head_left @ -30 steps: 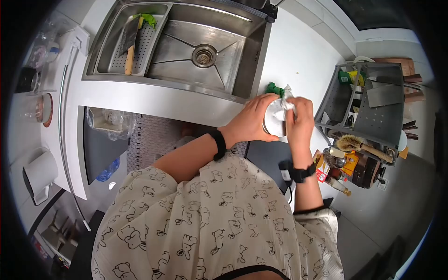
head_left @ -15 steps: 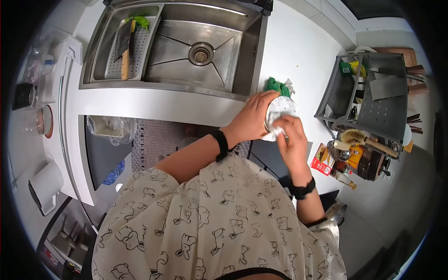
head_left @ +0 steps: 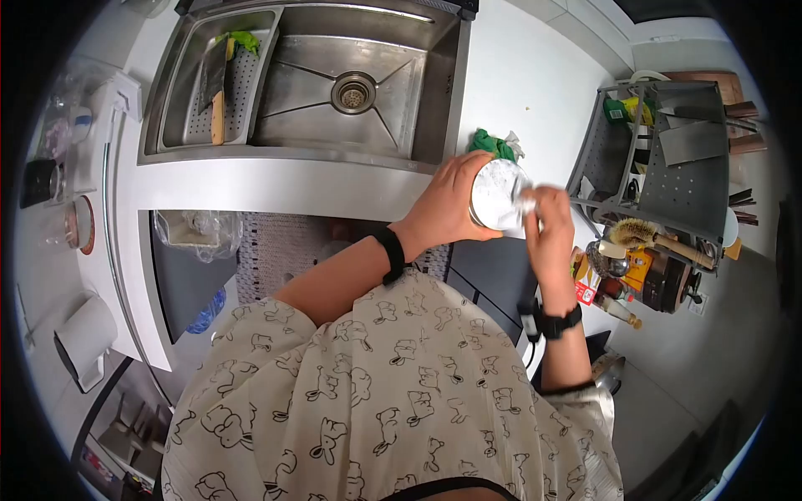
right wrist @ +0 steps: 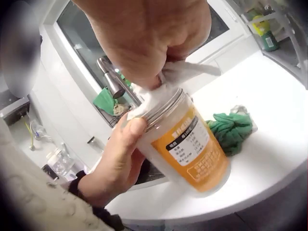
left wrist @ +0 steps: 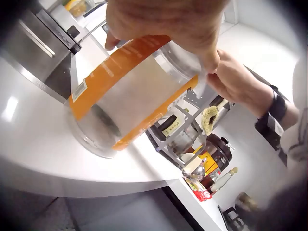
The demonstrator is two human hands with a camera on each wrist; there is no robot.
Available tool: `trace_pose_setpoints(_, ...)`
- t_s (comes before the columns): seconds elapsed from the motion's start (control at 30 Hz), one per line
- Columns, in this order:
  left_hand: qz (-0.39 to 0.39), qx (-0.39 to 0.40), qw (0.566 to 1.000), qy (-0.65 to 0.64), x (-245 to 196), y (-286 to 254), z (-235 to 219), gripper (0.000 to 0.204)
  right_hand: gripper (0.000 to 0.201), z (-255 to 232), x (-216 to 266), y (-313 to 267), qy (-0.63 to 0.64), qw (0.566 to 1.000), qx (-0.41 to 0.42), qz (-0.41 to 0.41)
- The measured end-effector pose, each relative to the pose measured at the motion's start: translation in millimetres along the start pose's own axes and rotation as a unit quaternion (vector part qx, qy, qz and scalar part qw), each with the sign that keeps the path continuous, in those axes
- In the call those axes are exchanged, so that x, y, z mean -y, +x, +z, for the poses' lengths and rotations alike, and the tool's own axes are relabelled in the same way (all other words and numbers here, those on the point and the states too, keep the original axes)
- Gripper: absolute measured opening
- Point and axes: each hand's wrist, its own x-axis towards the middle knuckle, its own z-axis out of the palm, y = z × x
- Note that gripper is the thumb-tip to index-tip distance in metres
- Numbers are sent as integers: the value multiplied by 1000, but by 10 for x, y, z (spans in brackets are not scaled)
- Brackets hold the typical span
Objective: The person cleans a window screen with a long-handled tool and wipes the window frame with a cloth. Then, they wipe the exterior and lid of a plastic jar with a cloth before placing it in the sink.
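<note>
A clear jar with an orange label (right wrist: 192, 154) is tilted over the counter; the left wrist view shows its see-through side (left wrist: 139, 91). My left hand (head_left: 443, 203) grips it round the upper part, thumb near the rim in the right wrist view. My right hand (head_left: 550, 238) pinches a crumpled white tissue (right wrist: 156, 98) against the jar's lidded top (head_left: 496, 195). Behind the jar a bunched green cloth (right wrist: 231, 131) lies on the counter, a greyish-white piece beside it.
A steel sink (head_left: 334, 146) is at upper left, its perforated tray (head_left: 242, 100) holding a cleaver (head_left: 215, 83) and green leaves. A grey rack (head_left: 681, 184) with knives stands at right, with a brush (head_left: 660, 240), bottles and packets below it.
My right hand has moved across the jar top with the tissue, first towards me, then back to the right edge. My left hand still grips the jar.
</note>
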Motion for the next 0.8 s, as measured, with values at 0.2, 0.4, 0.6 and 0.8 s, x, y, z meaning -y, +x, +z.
trace_pose_setpoints(0.2,49,-14,999,12,101,-4,24,95,26,242,323,56,72,996,20,-38)
trace_pose_setpoints(0.4,11,-20,1000,1,16,-16,36,91,25,113,8,102,1,999,-33,-31)
trace_pose_setpoints(0.6,3,1,999,36,77,6,-18,93,27,179,216,-32,69,994,45,-69)
trace_pose_setpoints(0.8,41,-36,998,17,52,-8,12,96,27,116,-2,166,35,998,-38,18)
